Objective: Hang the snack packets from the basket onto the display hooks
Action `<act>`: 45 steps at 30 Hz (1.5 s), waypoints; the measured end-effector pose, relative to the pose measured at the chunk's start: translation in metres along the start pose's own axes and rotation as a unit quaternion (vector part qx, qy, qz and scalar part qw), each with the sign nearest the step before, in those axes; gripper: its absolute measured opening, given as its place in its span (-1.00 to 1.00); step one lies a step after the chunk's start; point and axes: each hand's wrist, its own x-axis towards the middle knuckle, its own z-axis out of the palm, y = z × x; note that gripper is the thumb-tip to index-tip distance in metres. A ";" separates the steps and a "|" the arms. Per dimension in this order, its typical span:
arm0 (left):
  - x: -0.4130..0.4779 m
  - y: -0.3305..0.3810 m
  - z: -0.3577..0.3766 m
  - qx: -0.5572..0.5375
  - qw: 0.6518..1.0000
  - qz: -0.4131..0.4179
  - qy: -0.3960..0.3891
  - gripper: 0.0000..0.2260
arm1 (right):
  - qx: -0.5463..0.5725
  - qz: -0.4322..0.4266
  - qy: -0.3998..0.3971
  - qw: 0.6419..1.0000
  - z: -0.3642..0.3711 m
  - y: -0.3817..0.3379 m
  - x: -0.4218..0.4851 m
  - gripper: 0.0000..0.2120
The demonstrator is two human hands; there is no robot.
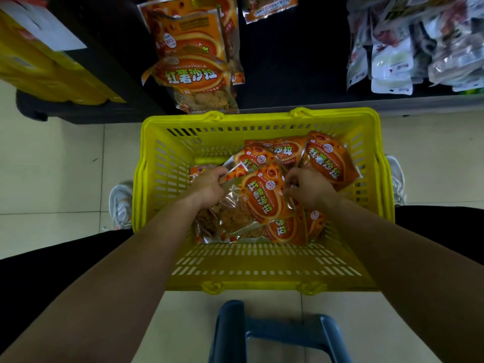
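An orange foil snack packet with a clear lower window (pixel 262 203) lies tilted on top of the pile inside the yellow slotted plastic basket (pixel 262 268), which sits on the pale tiled floor (pixel 52 166). The left hand (pixel 209 186) pinches the packet's upper left corner between thumb and fingers; the right hand (pixel 309 188) is curled with its fingertips closed on the packet's right edge. More orange packets of the same kind (pixel 330 159) lie beneath and toward the basket's far right corner. Just beyond the basket, matching orange packets (pixel 193 66) hang in an overlapping row against the dark display rack (pixel 293 61). To the right hang pale, clear packets (pixel 408 48). A dark blue stool (pixel 272 334) stands nearest the person, with white shoes (pixel 120 203) either side of the basket.
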 end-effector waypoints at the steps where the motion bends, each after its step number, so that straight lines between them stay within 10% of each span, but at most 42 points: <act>1: 0.000 0.001 0.000 0.006 1.000 -0.008 0.003 -0.92 | 0.002 0.000 0.013 1.000 0.003 -0.002 0.001 -0.93; 16: -0.010 0.032 -0.023 -0.053 0.998 -0.014 0.029 -0.88 | 0.049 -0.066 0.021 0.996 -0.031 -0.040 -0.007 -0.88; 26: -0.096 0.104 -0.111 -0.025 0.993 0.064 0.098 -0.95 | -0.159 -0.197 0.058 0.966 -0.160 -0.099 -0.091 -0.87; 39: -0.229 0.173 -0.189 -0.276 0.902 0.200 0.264 -0.92 | -0.075 -0.270 0.219 0.935 -0.244 -0.142 -0.208 -0.90; 45: -0.224 0.187 -0.181 -0.333 0.888 0.227 0.223 -0.89 | -0.020 -0.343 0.328 0.880 -0.241 -0.157 -0.187 -0.97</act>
